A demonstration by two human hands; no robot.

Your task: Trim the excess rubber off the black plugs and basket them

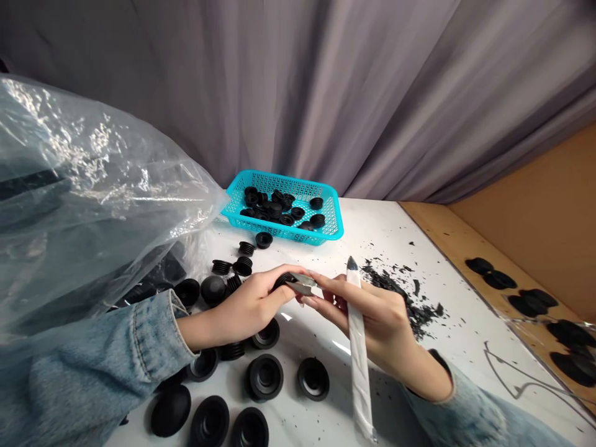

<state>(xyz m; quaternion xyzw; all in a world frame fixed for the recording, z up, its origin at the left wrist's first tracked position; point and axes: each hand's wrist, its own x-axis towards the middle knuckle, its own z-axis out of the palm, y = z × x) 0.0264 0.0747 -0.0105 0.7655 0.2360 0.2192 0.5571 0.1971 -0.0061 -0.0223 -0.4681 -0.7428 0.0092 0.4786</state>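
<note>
My left hand [254,304] pinches a black ribbed plug [285,281] between thumb and fingers. Against the plug lies a short grey metal blade or tip [303,284], and my right hand [361,304] has its fingertips closed at the other end of it. A long white wrapped stick with a dark pointed tip [357,354] rests across the right hand, its tip pointing away. How the stick and the metal piece relate cannot be made out. Below the hands, several round black caps [265,376] lie on the white table [316,428].
A turquoise basket [339,217] holding several black plugs stands at the back. On the left bulges a large clear plastic bag [107,186]. Black shavings [414,301] are scattered to the right, near a bent wire [516,392]. More black pieces [533,302] lie on the wooden surface.
</note>
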